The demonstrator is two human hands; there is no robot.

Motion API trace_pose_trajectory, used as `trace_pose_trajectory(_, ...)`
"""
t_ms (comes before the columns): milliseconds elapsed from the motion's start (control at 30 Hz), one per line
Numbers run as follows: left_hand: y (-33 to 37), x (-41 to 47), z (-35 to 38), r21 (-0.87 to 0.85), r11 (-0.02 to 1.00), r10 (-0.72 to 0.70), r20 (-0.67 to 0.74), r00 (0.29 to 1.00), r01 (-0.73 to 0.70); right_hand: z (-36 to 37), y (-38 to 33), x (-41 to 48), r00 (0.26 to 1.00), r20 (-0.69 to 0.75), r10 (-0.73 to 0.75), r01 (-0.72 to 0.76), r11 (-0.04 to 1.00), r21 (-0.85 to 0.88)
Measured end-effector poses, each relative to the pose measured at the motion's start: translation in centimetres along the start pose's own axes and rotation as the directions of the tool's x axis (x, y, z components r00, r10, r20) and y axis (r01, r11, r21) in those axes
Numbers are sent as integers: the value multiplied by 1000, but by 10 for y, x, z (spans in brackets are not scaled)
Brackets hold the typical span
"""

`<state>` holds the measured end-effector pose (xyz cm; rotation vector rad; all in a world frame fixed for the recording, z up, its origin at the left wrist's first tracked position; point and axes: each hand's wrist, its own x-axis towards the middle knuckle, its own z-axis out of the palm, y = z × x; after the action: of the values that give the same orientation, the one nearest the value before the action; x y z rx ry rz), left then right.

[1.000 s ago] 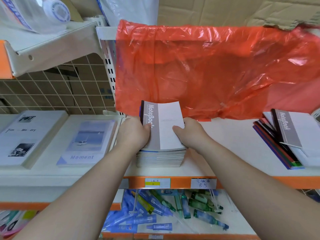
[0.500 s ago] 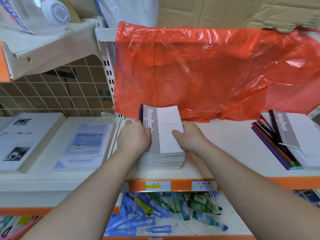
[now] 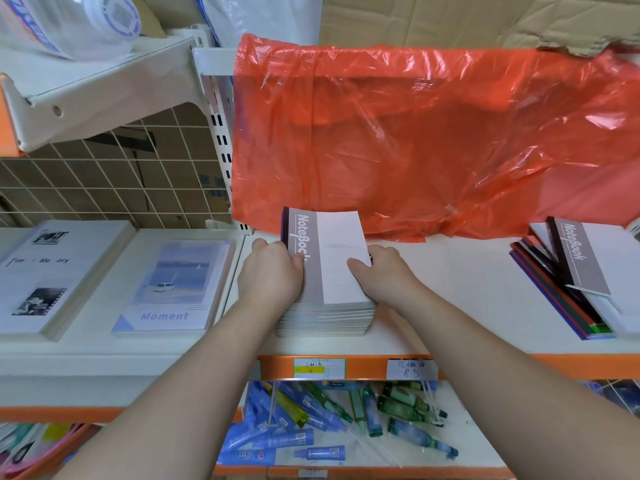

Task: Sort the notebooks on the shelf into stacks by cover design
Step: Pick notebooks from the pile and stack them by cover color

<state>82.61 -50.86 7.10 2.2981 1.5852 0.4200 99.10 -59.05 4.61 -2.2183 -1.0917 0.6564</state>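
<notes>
A stack of grey-and-white "NoteBook" notebooks (image 3: 337,268) sits on the white shelf (image 3: 450,306) at centre. My left hand (image 3: 272,275) grips the stack's left side, thumb on the top cover. My right hand (image 3: 382,275) grips its right side, thumb on the cover too. On the left lie a "Moment" notebook stack (image 3: 173,289) and a "Time Memory" stack (image 3: 52,271). At the far right, a loose pile of notebooks (image 3: 581,278) with coloured spines is fanned out, a "NoteBook" cover on top.
A red plastic bag (image 3: 433,143) hangs over the back of the shelf just behind the centre stack. A shelf bracket (image 3: 104,95) juts out at upper left. Below, a lower shelf holds several blue and green tubes (image 3: 329,424). Price labels (image 3: 318,368) sit on the orange shelf edge.
Both hands keep their hold on the centre stack; the view has shifted only slightly and the stack stays where it was.
</notes>
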Motion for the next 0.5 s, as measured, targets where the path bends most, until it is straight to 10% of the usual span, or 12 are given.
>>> trace_pose_trajectory(333, 5, 5, -10, 23, 1000, -16, -16, 1000, 16, -6, 3, -2, 998, -34, -50, 51, 998, 44)
trace_pose_trajectory(500, 56, -1, -3, 126, 951, 291, -49, 955, -283, -38, 27, -13, 990, -85, -109, 88, 973, -215)
